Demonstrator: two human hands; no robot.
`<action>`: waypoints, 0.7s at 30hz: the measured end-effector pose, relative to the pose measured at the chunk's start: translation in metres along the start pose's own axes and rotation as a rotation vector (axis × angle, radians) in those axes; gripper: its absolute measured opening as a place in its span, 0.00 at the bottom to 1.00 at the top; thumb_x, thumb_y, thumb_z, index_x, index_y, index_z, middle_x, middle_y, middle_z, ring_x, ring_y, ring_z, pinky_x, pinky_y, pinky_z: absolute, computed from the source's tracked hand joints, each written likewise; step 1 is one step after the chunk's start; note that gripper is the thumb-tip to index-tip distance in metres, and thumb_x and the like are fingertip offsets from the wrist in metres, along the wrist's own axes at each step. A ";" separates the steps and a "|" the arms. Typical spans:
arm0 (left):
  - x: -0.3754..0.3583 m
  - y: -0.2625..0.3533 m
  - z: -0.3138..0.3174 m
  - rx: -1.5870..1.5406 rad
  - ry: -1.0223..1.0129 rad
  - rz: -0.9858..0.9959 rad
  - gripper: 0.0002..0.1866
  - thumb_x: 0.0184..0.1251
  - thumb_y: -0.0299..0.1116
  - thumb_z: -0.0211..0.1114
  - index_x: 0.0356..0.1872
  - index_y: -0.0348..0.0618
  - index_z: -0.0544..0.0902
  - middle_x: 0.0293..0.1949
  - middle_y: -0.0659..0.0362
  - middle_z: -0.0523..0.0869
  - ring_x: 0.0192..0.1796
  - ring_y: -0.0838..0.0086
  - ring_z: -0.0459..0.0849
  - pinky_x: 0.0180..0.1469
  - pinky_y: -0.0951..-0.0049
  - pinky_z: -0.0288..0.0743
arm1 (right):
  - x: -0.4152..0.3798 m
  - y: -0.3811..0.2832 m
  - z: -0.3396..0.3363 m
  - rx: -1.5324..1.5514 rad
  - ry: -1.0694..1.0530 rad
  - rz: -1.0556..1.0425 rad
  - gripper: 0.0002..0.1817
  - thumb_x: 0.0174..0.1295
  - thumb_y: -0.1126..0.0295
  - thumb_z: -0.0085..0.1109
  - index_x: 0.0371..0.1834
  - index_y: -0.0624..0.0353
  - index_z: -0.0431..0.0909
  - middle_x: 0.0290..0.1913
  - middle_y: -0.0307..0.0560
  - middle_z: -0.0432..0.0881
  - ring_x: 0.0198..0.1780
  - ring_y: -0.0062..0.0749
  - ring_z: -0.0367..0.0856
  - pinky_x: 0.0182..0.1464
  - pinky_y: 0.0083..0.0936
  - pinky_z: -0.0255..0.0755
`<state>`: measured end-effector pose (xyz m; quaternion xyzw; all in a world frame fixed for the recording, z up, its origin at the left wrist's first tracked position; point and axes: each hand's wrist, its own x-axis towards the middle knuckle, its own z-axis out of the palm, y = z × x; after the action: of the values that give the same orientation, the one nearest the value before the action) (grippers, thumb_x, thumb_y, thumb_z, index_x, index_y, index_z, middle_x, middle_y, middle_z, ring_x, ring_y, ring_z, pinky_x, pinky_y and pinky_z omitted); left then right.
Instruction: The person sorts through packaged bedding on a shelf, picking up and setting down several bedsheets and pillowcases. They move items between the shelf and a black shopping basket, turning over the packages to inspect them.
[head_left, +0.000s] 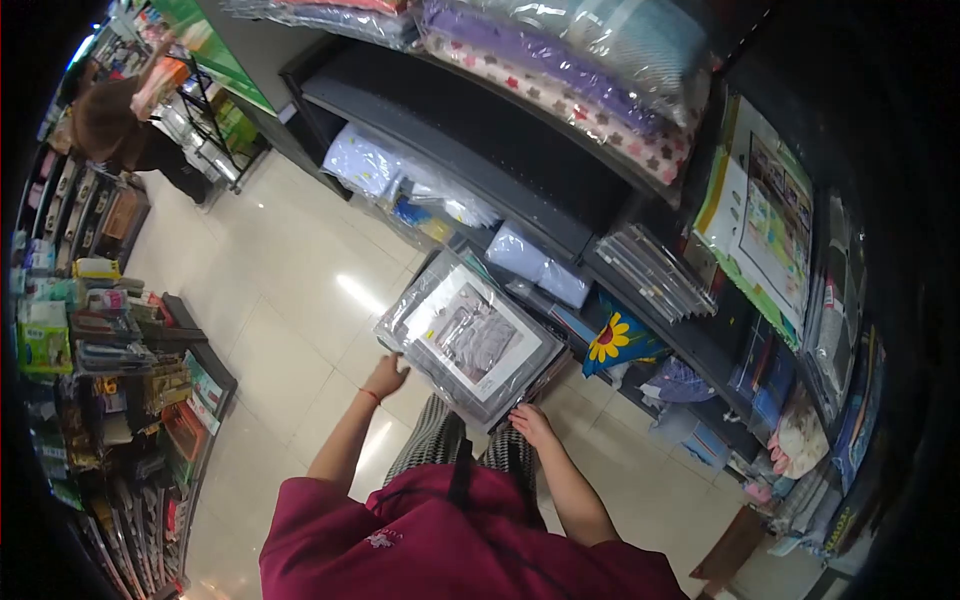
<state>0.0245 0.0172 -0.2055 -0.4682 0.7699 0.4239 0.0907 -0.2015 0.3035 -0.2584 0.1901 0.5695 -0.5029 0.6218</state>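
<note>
A flat grey bedding package (470, 340) in clear plastic, with a picture of a made bed on its front, is tilted in front of my body beside the shelves. My right hand (532, 425) grips its lower corner, fingers at the edge. Just off the package's left side is my left hand (385, 377), fingers apart and holding nothing, with a red band at the wrist.
Dark shelves (440, 130) with wrapped blankets (580, 90) and bedding packs run along the right. Packaged goods fill a lower display (120, 370) at left. A person (110, 125) stands by a rack at upper left. Tiled floor (270, 290) lies between.
</note>
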 end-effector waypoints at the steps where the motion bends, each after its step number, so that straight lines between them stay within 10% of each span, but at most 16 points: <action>1: 0.024 -0.021 0.006 -0.024 0.048 -0.008 0.25 0.53 0.38 0.58 0.50 0.36 0.67 0.46 0.40 0.72 0.50 0.50 0.70 0.53 0.60 0.64 | 0.004 0.004 0.004 -0.008 0.067 -0.033 0.22 0.54 0.64 0.53 0.51 0.57 0.61 0.48 0.53 0.70 0.51 0.42 0.69 0.55 0.36 0.60; 10: 0.103 -0.044 0.007 0.216 0.208 -0.195 0.35 0.45 0.46 0.60 0.56 0.44 0.63 0.47 0.45 0.69 0.51 0.52 0.68 0.54 0.60 0.62 | 0.033 0.018 0.036 -0.184 0.556 -0.360 0.23 0.48 0.69 0.59 0.47 0.58 0.61 0.39 0.44 0.69 0.39 0.29 0.70 0.44 0.26 0.66; 16: 0.123 -0.051 -0.016 0.292 0.170 -0.102 0.25 0.47 0.50 0.60 0.44 0.46 0.73 0.35 0.45 0.74 0.40 0.52 0.73 0.46 0.61 0.68 | 0.037 0.009 0.043 -0.084 0.484 -0.309 0.17 0.49 0.72 0.58 0.42 0.58 0.67 0.27 0.35 0.69 0.21 0.18 0.68 0.20 0.15 0.64; 21: 0.130 -0.059 -0.020 0.034 0.053 0.208 0.16 0.48 0.39 0.63 0.33 0.38 0.74 0.27 0.46 0.74 0.34 0.54 0.76 0.38 0.63 0.72 | 0.034 0.000 0.043 -0.093 0.317 -0.220 0.11 0.49 0.74 0.55 0.37 0.58 0.70 0.25 0.36 0.70 0.23 0.20 0.69 0.22 0.16 0.64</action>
<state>0.0056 -0.0931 -0.2966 -0.3954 0.8235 0.4053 0.0337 -0.1845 0.2552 -0.2770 0.1746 0.7001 -0.5049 0.4738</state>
